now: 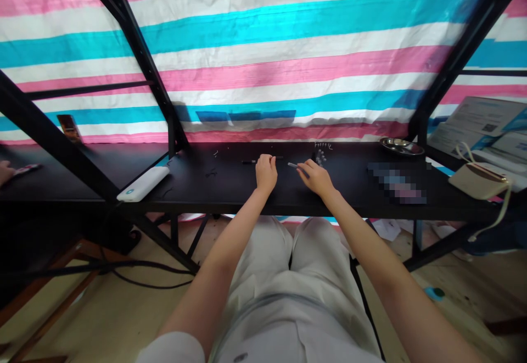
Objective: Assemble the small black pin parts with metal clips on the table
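My left hand (267,174) is closed over the middle of a thin dark pen-like rod (248,161), whose ends stick out on both sides just above the black table. Pinched in the fingers of my right hand (316,177) is a short translucent grey tube (292,165), pointing toward the left hand. The two pieces are apart. Beyond the right hand lie several small grey cylinders (320,157). A row of tiny pale parts (323,145) sits behind them, too small to name.
Across the black table (222,193) are a white power bank-like block (143,184), dark scraps (211,173), a round metal dish (401,146), a blurred-out object (397,183) and a beige pouch (480,180). Black posts (142,50) frame both sides. Another person's hand (5,171) shows far left.
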The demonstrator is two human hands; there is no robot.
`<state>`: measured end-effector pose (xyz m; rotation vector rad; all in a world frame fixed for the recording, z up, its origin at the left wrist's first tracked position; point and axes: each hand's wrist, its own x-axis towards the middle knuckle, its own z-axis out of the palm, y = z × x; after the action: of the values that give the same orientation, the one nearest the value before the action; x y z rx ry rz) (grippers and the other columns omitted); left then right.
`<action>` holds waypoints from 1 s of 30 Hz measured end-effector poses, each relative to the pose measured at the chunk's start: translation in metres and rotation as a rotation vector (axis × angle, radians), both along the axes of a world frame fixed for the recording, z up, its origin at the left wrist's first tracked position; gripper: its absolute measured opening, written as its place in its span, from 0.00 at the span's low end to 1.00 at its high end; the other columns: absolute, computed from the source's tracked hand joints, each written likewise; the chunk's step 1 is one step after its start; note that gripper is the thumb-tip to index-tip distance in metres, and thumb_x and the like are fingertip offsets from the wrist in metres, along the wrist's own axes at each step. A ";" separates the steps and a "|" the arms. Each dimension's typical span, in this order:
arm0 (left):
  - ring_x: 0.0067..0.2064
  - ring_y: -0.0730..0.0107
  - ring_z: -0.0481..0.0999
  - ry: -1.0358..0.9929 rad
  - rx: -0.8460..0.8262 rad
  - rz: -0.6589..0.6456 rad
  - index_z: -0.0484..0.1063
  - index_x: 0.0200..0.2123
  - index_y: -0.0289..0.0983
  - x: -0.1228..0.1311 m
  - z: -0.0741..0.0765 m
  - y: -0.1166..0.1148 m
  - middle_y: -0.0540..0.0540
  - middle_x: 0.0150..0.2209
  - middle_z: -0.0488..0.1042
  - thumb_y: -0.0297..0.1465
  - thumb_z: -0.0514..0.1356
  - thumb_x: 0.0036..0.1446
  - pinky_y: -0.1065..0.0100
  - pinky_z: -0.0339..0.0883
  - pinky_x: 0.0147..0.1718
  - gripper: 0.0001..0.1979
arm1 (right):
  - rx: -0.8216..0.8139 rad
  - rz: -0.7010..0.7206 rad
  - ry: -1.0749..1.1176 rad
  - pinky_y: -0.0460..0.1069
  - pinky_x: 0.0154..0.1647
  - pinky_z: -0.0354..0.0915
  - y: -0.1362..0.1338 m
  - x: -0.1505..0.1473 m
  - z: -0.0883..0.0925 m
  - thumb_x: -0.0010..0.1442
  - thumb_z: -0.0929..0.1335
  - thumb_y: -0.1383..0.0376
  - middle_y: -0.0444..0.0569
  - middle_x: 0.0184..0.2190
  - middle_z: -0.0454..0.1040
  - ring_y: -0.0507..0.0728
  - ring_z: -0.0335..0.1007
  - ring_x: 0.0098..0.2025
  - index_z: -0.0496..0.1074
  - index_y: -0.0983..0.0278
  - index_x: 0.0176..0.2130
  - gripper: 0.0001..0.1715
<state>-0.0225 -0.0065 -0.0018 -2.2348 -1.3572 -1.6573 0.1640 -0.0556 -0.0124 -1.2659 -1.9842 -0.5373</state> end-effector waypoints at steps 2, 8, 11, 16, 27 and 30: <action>0.37 0.64 0.68 0.046 -0.018 -0.031 0.64 0.35 0.37 0.000 -0.001 0.001 0.42 0.34 0.68 0.36 0.42 0.66 0.62 0.61 0.39 0.15 | 0.010 -0.011 -0.005 0.47 0.34 0.63 0.001 0.000 -0.001 0.66 0.57 0.61 0.52 0.36 0.71 0.54 0.68 0.36 0.70 0.63 0.48 0.19; 0.41 0.63 0.70 0.410 0.018 -0.279 0.66 0.42 0.35 0.010 0.000 -0.013 0.41 0.39 0.72 0.28 0.45 0.64 0.63 0.63 0.40 0.11 | 0.010 0.036 -0.086 0.48 0.34 0.62 0.003 -0.001 -0.002 0.66 0.57 0.62 0.52 0.35 0.71 0.55 0.67 0.37 0.70 0.65 0.49 0.19; 0.41 0.63 0.71 0.524 0.030 -0.363 0.66 0.44 0.35 0.013 0.001 -0.018 0.41 0.39 0.72 0.28 0.44 0.64 0.62 0.64 0.41 0.13 | -0.015 0.051 -0.115 0.48 0.35 0.62 0.005 0.000 -0.003 0.65 0.58 0.64 0.52 0.33 0.70 0.55 0.66 0.36 0.72 0.65 0.45 0.17; 0.42 0.63 0.72 0.518 0.038 -0.414 0.65 0.47 0.36 0.013 0.000 -0.020 0.40 0.42 0.73 0.29 0.44 0.64 0.61 0.65 0.42 0.14 | -0.067 0.049 -0.091 0.47 0.33 0.60 0.006 0.001 -0.005 0.63 0.60 0.66 0.51 0.33 0.71 0.55 0.67 0.35 0.72 0.64 0.42 0.13; 0.41 0.64 0.72 0.351 -0.006 -0.336 0.65 0.44 0.35 0.011 -0.002 -0.015 0.41 0.39 0.72 0.23 0.46 0.58 0.61 0.68 0.44 0.14 | -0.322 -0.264 0.247 0.47 0.27 0.55 0.004 0.024 -0.004 0.55 0.65 0.59 0.47 0.26 0.73 0.55 0.67 0.28 0.71 0.62 0.25 0.12; 0.41 0.64 0.71 0.349 -0.019 -0.344 0.65 0.44 0.35 0.011 -0.002 -0.015 0.42 0.39 0.72 0.22 0.47 0.56 0.62 0.68 0.44 0.14 | -0.382 -0.386 0.319 0.48 0.26 0.54 0.003 0.031 -0.003 0.54 0.65 0.58 0.48 0.25 0.74 0.56 0.68 0.28 0.72 0.61 0.25 0.12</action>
<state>-0.0115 -0.0218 -0.0037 -2.7249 -0.9531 -1.2391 0.1946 -0.0524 -0.0151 -1.8634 -1.6254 -0.1153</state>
